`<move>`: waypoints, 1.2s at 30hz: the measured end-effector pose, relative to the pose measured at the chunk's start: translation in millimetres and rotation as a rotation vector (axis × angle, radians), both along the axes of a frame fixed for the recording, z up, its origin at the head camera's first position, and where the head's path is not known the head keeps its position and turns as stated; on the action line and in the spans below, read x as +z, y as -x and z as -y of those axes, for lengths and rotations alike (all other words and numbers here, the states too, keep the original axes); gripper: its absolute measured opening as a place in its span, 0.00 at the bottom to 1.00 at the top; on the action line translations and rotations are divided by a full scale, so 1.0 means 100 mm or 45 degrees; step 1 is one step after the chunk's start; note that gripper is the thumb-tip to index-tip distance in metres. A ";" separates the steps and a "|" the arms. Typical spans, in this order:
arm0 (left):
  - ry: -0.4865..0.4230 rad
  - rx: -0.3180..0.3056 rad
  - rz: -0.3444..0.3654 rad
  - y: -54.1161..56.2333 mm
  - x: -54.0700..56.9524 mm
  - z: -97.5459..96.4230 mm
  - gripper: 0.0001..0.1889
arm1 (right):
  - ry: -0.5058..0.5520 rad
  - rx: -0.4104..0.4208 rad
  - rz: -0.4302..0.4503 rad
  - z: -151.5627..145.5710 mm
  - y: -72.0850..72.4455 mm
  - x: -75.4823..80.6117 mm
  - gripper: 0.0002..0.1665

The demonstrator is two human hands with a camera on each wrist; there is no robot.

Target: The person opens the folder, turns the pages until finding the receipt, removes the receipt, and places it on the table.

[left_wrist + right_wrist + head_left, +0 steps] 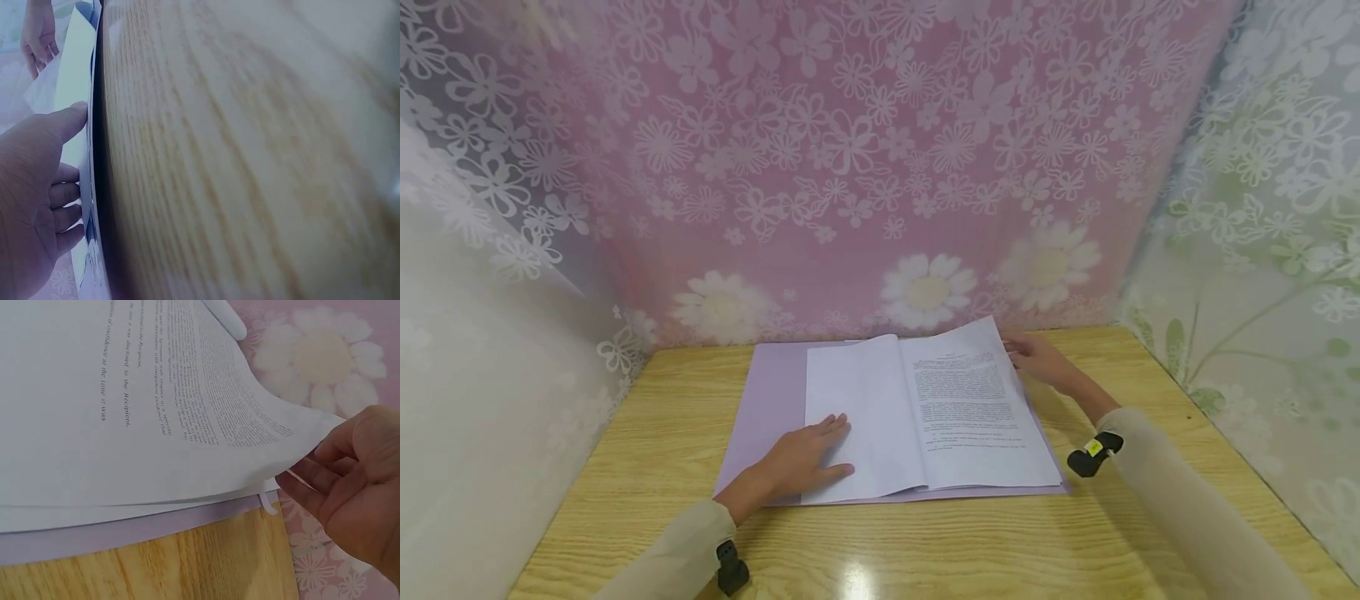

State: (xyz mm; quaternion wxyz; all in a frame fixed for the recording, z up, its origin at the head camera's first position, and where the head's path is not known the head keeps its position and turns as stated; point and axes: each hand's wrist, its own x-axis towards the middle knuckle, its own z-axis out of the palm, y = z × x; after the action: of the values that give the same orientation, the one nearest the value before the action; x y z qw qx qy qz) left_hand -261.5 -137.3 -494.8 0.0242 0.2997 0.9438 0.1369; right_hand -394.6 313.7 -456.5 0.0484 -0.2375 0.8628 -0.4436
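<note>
A lilac folder (pixel 772 383) lies opened out on the table with a stack of paper on it. My left hand (pixel 805 457) rests with extended fingers on the blank turned-over sheet (pixel 865 417) at the left. On the right is a page of printed text (pixel 973 446), its top edge lifted off the stack. At that page's upper right corner, my right hand (pixel 365 481) pinches the paper between thumb and fingers. More sheets (pixel 37 519) show beneath the raised one in the right wrist view.
The folder sits on a wood-grain table (pixel 865 542), near its back edge. Behind it hangs a pink flowered curtain (pixel 850 167), and pale patterned sheeting (pixel 1285 250) closes off the right side. A small white tab (pixel 269 503) sticks out past the folder's edge.
</note>
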 end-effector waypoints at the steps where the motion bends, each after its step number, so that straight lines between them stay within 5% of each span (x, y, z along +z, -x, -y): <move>1: 0.002 0.002 0.002 0.00 0.00 0.00 0.38 | 0.027 0.022 0.024 -0.02 -0.01 0.01 0.31; 20: 0.008 0.003 0.007 -0.02 0.02 0.01 0.38 | 0.168 0.345 0.455 -0.25 -0.39 0.06 0.51; 36: 0.007 -0.016 0.015 0.00 0.01 0.01 0.38 | 0.028 0.467 0.351 0.17 -0.61 0.10 0.58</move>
State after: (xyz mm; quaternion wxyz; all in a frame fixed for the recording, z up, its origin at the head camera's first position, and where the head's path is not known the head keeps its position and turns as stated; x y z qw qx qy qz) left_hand -261.9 -138.5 -493.4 0.0315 0.3046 0.9422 0.1361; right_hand -333.4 296.2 -446.5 0.2432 -0.3281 0.7854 -0.4651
